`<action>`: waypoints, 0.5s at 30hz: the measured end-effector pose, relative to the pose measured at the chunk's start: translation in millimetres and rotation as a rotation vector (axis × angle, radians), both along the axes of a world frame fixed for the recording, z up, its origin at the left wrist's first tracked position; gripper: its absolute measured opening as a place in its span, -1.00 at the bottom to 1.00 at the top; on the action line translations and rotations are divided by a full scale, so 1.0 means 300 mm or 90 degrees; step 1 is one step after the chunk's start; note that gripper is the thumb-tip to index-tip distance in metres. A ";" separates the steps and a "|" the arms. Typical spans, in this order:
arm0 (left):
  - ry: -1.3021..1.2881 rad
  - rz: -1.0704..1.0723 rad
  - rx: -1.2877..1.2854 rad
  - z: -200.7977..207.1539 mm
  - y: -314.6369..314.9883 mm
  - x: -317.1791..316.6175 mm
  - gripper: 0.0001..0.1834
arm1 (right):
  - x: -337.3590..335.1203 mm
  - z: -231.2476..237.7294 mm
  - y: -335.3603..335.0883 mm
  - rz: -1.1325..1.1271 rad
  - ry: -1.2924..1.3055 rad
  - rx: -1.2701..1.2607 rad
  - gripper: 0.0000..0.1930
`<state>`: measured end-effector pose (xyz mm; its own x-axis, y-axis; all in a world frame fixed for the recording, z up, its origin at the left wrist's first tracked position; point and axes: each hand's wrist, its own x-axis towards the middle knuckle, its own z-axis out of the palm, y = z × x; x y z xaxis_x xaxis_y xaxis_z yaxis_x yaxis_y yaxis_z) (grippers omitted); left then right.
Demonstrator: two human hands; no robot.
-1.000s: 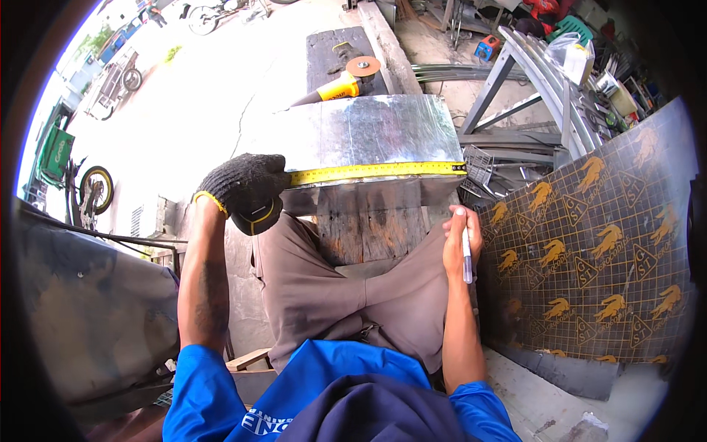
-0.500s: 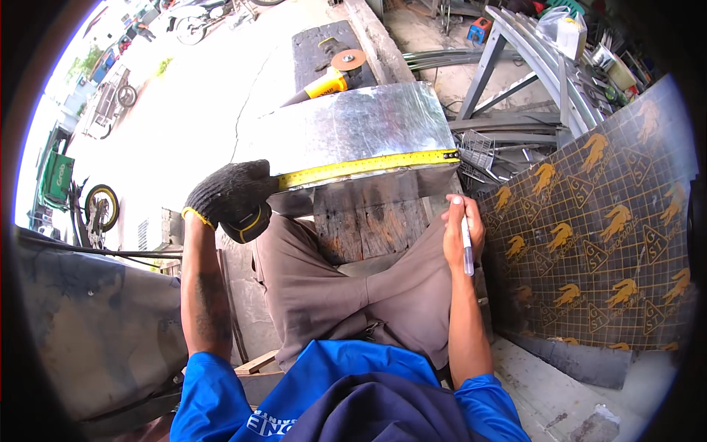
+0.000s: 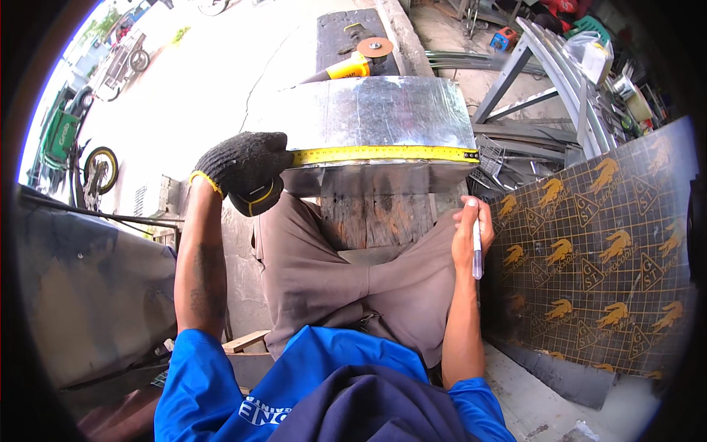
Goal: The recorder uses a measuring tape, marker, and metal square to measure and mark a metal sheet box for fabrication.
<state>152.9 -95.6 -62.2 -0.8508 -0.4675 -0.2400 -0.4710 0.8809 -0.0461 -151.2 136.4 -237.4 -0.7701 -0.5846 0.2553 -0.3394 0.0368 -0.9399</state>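
My left hand point(image 3: 237, 163), in a black knit glove with a yellow cuff, is closed round a tape measure, whose dark case point(image 3: 256, 202) partly shows under the glove. The yellow tape blade point(image 3: 387, 154) runs straight along the near bend of a shiny sheet-metal piece point(image 3: 379, 110), reaching its right end. This metal piece rests on a worn wooden plank point(image 3: 375, 221) between my knees, its near side folded down. To the right, near my knee, my bare right hand point(image 3: 465, 234) grips a pen point(image 3: 477, 254) with a clear end pointing down, apart from the metal.
Beyond the metal lies a yellow angle grinder point(image 3: 348, 68) with a brown disc, beside a dark glove point(image 3: 356, 35). A patterned dark board point(image 3: 589, 258) leans at right. Grey metal frame legs point(image 3: 504, 81) and scrap stand behind it. A dark sheet panel point(image 3: 96, 287) is at left.
The view has shifted, so the metal piece and tape sit more level in it. Both hands keep their holds; the tape still lies along the bend.
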 end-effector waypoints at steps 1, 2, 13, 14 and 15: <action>0.025 0.067 0.043 -0.008 -0.010 0.007 -0.78 | 0.001 -0.003 -0.001 -0.012 0.003 -0.012 -0.69; 0.031 0.076 0.047 -0.007 -0.009 -0.006 -0.78 | 0.004 -0.003 0.000 -0.003 0.009 -0.008 -0.69; 0.137 0.236 0.187 -0.100 -0.067 0.052 -0.56 | 0.018 0.004 0.001 -0.007 -0.012 0.022 -0.69; 0.152 0.227 0.193 -0.107 -0.072 0.061 -0.53 | 0.018 0.007 0.001 -0.005 -0.011 0.020 -0.68; 0.167 0.217 0.199 -0.112 -0.075 0.068 -0.51 | 0.019 0.008 0.000 -0.002 -0.010 0.019 -0.68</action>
<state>173.2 -118.1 -95.9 -0.7131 -0.6683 -0.2117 -0.6936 0.6286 0.3519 -145.6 136.5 -235.1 -0.7759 -0.5890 0.2261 -0.3246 0.0653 -0.9436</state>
